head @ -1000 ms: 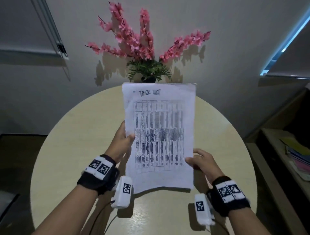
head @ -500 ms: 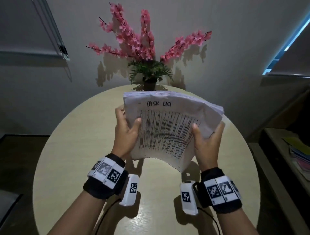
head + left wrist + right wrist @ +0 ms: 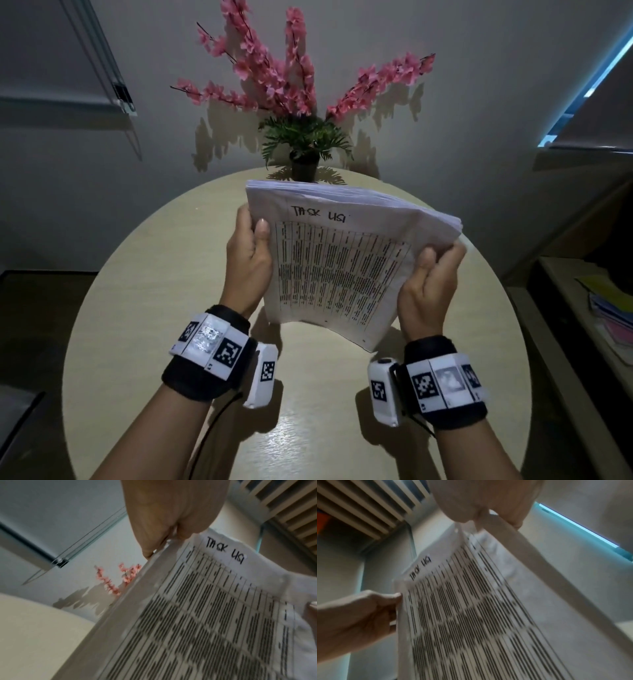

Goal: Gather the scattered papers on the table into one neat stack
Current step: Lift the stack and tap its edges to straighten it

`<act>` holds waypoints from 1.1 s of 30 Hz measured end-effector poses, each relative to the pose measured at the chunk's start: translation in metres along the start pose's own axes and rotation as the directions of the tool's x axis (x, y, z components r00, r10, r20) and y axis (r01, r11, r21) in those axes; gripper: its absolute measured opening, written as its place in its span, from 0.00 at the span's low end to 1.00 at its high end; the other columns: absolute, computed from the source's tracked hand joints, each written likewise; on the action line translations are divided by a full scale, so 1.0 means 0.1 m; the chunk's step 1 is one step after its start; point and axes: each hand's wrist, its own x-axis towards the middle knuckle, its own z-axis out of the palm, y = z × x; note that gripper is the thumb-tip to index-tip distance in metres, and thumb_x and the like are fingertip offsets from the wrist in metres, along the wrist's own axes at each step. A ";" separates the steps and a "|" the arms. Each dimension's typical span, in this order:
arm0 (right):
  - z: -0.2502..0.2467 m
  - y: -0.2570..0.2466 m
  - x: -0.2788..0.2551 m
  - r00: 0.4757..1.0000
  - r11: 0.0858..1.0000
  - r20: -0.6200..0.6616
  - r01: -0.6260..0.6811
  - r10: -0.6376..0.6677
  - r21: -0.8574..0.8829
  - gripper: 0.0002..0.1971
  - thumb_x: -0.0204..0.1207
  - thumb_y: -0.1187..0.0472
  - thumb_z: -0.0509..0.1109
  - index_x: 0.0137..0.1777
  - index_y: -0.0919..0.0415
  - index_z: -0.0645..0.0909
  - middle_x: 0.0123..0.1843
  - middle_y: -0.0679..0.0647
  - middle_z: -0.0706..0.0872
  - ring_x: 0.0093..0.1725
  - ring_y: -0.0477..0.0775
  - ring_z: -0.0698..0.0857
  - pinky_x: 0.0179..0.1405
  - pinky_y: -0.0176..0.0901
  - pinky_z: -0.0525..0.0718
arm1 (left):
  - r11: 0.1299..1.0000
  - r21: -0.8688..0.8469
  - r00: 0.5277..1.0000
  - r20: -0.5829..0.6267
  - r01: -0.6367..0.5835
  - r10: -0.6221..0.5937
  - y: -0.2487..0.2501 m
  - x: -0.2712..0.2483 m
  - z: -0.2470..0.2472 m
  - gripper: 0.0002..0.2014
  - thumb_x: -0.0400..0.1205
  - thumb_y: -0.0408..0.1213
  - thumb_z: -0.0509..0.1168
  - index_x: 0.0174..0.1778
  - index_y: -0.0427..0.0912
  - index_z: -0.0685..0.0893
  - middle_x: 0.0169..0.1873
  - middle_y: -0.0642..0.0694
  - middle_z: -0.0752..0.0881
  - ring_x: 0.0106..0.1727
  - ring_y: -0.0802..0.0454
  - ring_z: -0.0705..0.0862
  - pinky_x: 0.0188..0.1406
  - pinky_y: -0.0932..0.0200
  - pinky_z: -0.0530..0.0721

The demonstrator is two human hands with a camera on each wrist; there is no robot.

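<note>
A thick stack of white papers (image 3: 342, 267), its top sheet a printed table headed in black marker, stands nearly upright above the round beige table (image 3: 144, 308). My left hand (image 3: 250, 257) grips the stack's left edge, thumb on the front sheet. On the right edge my right hand (image 3: 431, 284) holds it the same way, thumb in front and fingers behind. The stack bows slightly between the hands, and whether its bottom edge touches the table I cannot tell. The left wrist view shows the stack (image 3: 205, 615) under my left hand (image 3: 171, 513). The right wrist view shows the stack (image 3: 471, 615) and my right hand (image 3: 488, 500).
A dark pot with pink artificial flowers (image 3: 305, 102) stands at the table's far edge, just behind the stack. A low shelf with coloured folders (image 3: 609, 308) is at the right. The wall is close behind the table.
The papers went from lying flat under my hands to being held up on end by both side edges. My right hand came in from beside the stack to grip its right edge.
</note>
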 end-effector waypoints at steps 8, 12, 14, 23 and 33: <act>0.11 0.77 -0.72 0.862 0.901 0.262 -0.417 0.434 -0.121 0.05 0.86 0.58 0.47 0.57 0.55 0.62 0.56 0.49 0.73 0.55 0.51 0.74 0.62 0.49 0.73 | 0.922 0.039 0.916 0.107 0.386 -0.388 -0.80 -0.51 0.20 0.08 0.88 0.35 0.47 0.54 0.41 0.71 0.47 0.47 0.79 0.46 0.57 0.76 0.51 0.59 0.78; 0.16 1.00 -0.92 0.788 0.848 0.314 -0.490 0.529 -0.201 0.07 0.85 0.59 0.48 0.51 0.63 0.61 0.53 0.56 0.72 0.50 0.57 0.73 0.48 0.30 0.74 | 0.864 0.038 0.861 0.077 0.502 -0.504 -0.98 -0.65 0.27 0.10 0.88 0.34 0.46 0.46 0.50 0.70 0.42 0.59 0.77 0.44 0.64 0.76 0.33 0.87 0.73; 0.18 1.03 -0.93 0.775 0.833 0.306 -0.511 0.554 -0.212 0.09 0.85 0.62 0.48 0.54 0.70 0.60 0.51 0.58 0.74 0.49 0.59 0.75 0.37 0.26 0.72 | 0.842 0.066 0.841 0.048 0.535 -0.538 -1.01 -0.66 0.30 0.07 0.87 0.32 0.46 0.51 0.42 0.70 0.41 0.59 0.77 0.42 0.64 0.76 0.29 0.88 0.72; 0.41 0.95 -0.19 0.719 0.810 0.374 -0.507 0.586 -0.294 0.04 0.83 0.72 0.50 0.51 0.63 0.61 0.35 0.54 0.72 0.29 0.51 0.68 0.17 0.26 0.67 | 0.802 0.344 0.864 -0.057 0.488 -0.501 -1.25 -0.04 0.36 0.09 0.85 0.29 0.46 0.45 0.32 0.71 0.34 0.40 0.74 0.35 0.47 0.69 0.27 0.58 0.63; 0.82 1.32 -0.06 0.460 0.521 0.274 -0.585 0.845 -0.622 0.18 0.80 0.72 0.56 0.69 0.73 0.63 0.58 0.62 0.73 0.55 0.62 0.76 0.51 0.49 0.76 | 0.528 0.541 0.637 -0.020 0.655 -0.771 -1.58 0.27 0.48 0.17 0.84 0.25 0.50 0.69 0.25 0.69 0.68 0.25 0.75 0.59 0.33 0.78 0.46 0.55 0.71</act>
